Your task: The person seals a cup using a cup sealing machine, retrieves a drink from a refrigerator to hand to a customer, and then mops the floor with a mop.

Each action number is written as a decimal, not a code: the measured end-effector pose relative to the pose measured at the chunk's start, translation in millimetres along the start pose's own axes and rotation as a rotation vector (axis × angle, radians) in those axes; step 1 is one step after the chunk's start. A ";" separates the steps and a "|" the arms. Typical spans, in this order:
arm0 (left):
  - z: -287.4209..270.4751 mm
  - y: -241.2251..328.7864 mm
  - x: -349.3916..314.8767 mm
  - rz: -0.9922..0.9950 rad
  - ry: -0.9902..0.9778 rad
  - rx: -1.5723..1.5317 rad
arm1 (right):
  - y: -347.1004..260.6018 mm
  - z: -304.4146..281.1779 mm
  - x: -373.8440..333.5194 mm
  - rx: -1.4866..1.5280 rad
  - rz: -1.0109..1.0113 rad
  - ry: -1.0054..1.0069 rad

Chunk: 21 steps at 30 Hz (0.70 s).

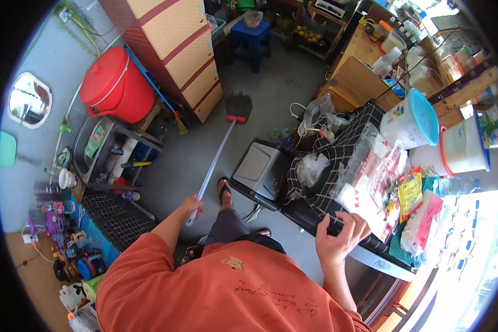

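My left hand (192,207) grips the top of a long pale broom handle (214,161). The handle slants away to a dark broom head (238,106) with a red base, resting on the grey floor. My right hand (342,238) rests on the front edge of a black checked cloth (337,157) that covers a low surface, fingers curled over the edge. Clear plastic bags and snack packets (390,182) lie on that cloth just beyond my fingers. My feet in sandals (223,191) show below me.
A dark bin with a grey lid (258,172) stands between the broom and the cloth-covered surface. A red lidded tub (116,86), a tan drawer cabinet (177,50) and a blue stool (250,36) stand further off. White tubs with blue lids (415,119) sit at the right.
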State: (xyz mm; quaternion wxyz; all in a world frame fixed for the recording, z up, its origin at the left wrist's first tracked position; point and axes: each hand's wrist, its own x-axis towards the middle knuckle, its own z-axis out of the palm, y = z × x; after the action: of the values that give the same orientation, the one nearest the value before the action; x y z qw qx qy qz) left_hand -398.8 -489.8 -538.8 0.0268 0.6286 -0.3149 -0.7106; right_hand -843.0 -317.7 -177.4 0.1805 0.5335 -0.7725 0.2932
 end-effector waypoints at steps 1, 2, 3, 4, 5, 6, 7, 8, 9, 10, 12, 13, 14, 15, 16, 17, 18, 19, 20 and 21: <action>-6.7 -23.3 -22.9 -0.015 0.076 0.140 | -0.8 -1.6 0.5 0.024 -0.011 -0.005; -12.1 -43.0 -47.6 -0.032 0.150 0.285 | -0.2 -1.7 -0.7 0.042 -0.011 0.002; -24.0 -67.1 -69.1 -0.028 0.162 0.425 | 0.9 -2.1 -1.3 0.055 -0.009 0.009; -34.2 -92.2 -90.8 -0.026 0.177 0.564 | 1.7 -2.3 -2.1 0.062 -0.011 0.012; -34.3 -109.2 -118.0 -0.034 0.241 0.562 | 1.9 -2.0 -3.5 0.055 -0.008 0.013; -32.9 -116.1 -148.7 -0.041 0.301 0.563 | 2.4 -2.2 -4.8 0.045 -0.001 0.014; -33.0 -119.0 -178.6 -0.085 0.328 0.685 | 1.3 -2.3 -5.0 0.048 -0.001 0.014; -33.8 -120.2 -203.2 -0.131 0.354 0.807 | -0.1 -2.5 -4.2 0.044 0.004 0.011; -36.0 -125.9 -220.7 -0.132 0.355 0.810 | -1.1 -0.9 -3.7 0.038 0.012 0.008; -37.8 -135.6 -236.3 -0.103 0.390 0.881 | -3.3 0.6 -3.0 0.042 0.009 0.004; -40.8 -133.4 -236.6 -0.076 0.414 0.956 | -6.9 1.6 -0.8 0.010 0.010 -0.033; -38.7 -126.1 -232.0 -0.069 0.386 0.861 | -8.8 2.1 0.2 0.007 0.014 -0.040; -36.8 -120.7 -226.4 -0.064 0.360 0.760 | -10.3 3.7 1.9 -0.014 0.015 -0.053; -37.6 -116.5 -215.6 -0.071 0.354 0.759 | -11.7 4.8 3.6 -0.038 0.016 -0.065; -39.2 -112.6 -198.8 -0.011 0.372 0.704 | -13.4 6.4 6.1 -0.050 0.025 -0.089; -43.1 -107.5 -178.5 0.050 0.383 0.650 | -14.6 7.5 8.4 -0.066 0.028 -0.102; -49.5 -101.8 -151.1 0.060 0.378 0.643 | -16.3 8.1 9.7 -0.091 0.030 -0.106; -56.2 -89.5 -123.5 0.072 0.370 0.638 | -17.5 9.0 10.2 -0.119 0.034 -0.109; -55.7 -62.4 -103.6 0.051 0.349 0.599 | -18.0 10.4 11.1 -0.145 0.036 -0.107; -55.7 -30.5 -81.3 0.030 0.329 0.561 | -18.4 11.8 12.3 -0.174 0.040 -0.119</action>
State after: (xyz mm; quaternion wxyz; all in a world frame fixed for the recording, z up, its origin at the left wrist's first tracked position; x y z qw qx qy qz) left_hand -320.3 -453.1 -482.9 -0.0864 0.7132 -0.4993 -0.4844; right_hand -830.0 -338.9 -174.3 0.1738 0.5168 -0.8150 0.1965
